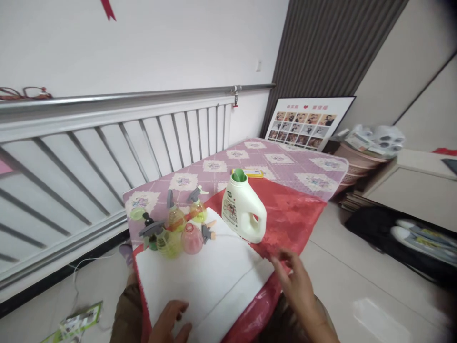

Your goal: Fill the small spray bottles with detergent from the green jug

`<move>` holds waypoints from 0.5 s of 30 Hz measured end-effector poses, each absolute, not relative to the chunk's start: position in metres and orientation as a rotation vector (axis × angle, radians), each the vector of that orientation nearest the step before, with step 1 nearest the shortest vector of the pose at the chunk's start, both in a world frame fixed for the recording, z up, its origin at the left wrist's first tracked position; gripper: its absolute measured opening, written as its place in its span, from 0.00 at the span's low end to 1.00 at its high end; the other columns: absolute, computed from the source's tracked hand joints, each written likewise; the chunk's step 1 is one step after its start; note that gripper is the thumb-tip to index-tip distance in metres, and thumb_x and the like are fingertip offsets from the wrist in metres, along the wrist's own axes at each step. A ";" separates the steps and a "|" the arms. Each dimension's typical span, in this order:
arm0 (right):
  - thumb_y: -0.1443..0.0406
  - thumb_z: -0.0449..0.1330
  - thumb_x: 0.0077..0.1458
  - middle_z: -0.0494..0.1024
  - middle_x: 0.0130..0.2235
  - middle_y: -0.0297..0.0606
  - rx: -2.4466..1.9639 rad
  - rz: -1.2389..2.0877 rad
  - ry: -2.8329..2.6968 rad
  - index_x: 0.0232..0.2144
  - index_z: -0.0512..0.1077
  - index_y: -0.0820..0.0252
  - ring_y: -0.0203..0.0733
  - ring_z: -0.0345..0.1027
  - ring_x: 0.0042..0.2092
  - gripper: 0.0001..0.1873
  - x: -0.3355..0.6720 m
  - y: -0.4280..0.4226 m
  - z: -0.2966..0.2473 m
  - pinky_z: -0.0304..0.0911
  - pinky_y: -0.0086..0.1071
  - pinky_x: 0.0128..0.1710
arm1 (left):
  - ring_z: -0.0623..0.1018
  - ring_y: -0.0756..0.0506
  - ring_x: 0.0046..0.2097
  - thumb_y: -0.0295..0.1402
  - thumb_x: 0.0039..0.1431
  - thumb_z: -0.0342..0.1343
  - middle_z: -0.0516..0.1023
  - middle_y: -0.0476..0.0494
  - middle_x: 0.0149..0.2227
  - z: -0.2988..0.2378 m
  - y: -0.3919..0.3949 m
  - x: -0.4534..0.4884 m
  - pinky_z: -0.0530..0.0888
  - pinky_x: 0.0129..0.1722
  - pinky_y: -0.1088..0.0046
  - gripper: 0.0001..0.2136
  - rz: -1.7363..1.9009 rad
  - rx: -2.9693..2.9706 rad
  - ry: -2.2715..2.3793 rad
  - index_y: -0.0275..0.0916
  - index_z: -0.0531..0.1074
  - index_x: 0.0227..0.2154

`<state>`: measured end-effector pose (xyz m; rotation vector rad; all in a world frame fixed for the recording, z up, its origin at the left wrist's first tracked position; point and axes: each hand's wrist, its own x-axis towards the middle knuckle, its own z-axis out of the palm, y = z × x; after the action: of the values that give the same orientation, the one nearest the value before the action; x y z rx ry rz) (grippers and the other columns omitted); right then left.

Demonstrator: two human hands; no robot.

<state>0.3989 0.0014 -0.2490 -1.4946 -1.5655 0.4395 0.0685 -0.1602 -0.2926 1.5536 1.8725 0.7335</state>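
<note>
My left hand lies on the near edge of a white cloth, fingers loosely curled with nothing in them. Over the cloth's right corner my right hand hovers, fingers spread and empty. A white detergent jug with a green cap stands upright beyond the cloth on a red covering. At the cloth's far left sit several small yellow-green spray bottles with grey trigger heads and a pink bottle without its head. A loose grey trigger head lies beside it.
A low table with a purple patterned cover stands against a white railing. A yellow packet lies behind the jug. A photo board, baskets and a cabinet are at right. Leaflets lie on the floor at left.
</note>
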 end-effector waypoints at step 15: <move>0.46 0.53 0.50 0.74 0.35 0.40 -1.488 0.625 -1.508 0.38 0.68 0.59 0.49 0.69 0.37 0.24 0.353 0.107 -0.234 0.64 0.39 0.35 | 0.61 0.36 0.63 0.30 0.57 0.50 0.62 0.30 0.60 -0.241 -0.026 0.097 0.62 0.61 0.52 0.28 1.560 1.680 2.084 0.34 0.54 0.61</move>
<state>0.3526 0.1073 -0.2336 -1.4877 -1.5077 0.6250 0.0969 -0.0265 -0.2407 1.6799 2.0839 1.5597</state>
